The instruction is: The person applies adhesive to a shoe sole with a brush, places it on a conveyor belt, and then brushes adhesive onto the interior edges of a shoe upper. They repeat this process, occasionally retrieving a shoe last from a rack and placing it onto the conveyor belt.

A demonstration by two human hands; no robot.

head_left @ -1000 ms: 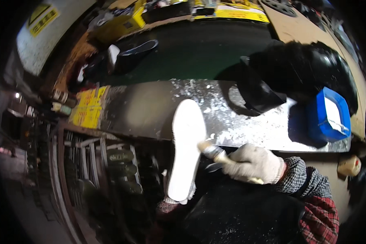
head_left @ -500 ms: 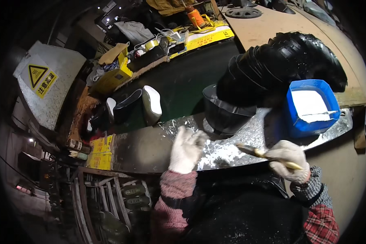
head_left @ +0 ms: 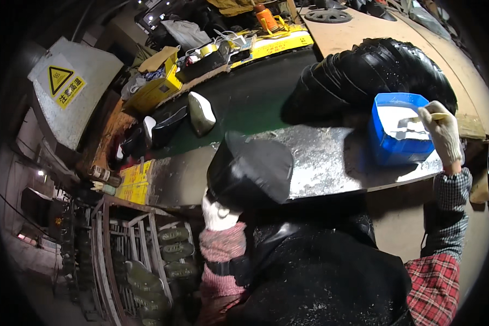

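My left hand [head_left: 218,216], in a white glove, is closed on a black shoe upper [head_left: 252,171]. This cup-shaped piece is lifted over the near edge of the metal work surface [head_left: 320,163] and hides most of the fingers. At the right, my gloved right hand [head_left: 444,133] grips a brush [head_left: 413,120] by its handle. The brush reaches into a blue tub [head_left: 399,149] of white liquid [head_left: 388,115]; its bristle end is hard to make out. A curved stack of nested black uppers [head_left: 375,73] lies behind the tub.
Beyond the metal surface runs a dark green belt [head_left: 244,117] with white-soled shoe pieces [head_left: 201,114] at its left. A grey metal hood [head_left: 92,98] with a yellow warning label stands far left. Racks [head_left: 106,261] of dark green shoes stand below. Yellow boxes [head_left: 160,89] line the far side.
My left hand has taken hold of the black upper and brought it toward me, left of where it stood. My right hand has moved up and right, carrying the brush to the blue tub.
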